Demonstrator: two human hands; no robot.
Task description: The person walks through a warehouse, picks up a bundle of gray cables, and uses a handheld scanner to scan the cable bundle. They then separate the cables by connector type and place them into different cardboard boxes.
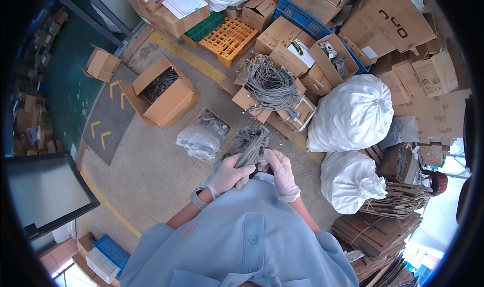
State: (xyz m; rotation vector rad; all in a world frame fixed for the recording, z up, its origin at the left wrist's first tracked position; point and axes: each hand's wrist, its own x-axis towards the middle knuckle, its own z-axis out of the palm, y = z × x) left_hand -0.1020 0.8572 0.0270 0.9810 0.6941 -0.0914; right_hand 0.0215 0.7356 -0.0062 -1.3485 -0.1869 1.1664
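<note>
A bundle of grey cables (252,151) is held in front of the blue shirt, its looped ends pointing away from me. My left hand (231,175), in a thin white glove and with a watch at the wrist, is closed around the near part of the bundle. At the bundle's right side, my gloved right hand (280,171) pinches with bent fingers. Its fingertips touch the cables, but the exact strand between them is too small to make out. Just beyond, on the floor, lies a clear plastic bag of grey cables (202,139), partly in a small carton.
An open cardboard box (166,101) with dark cables stands ahead left. Coiled grey cables (268,83) overflow a carton ahead right, near an orange plastic pallet (230,37). Stuffed white sacks (351,113) and flattened cardboard stacks (378,234) line the right side. A dark-framed panel (49,192) stands left.
</note>
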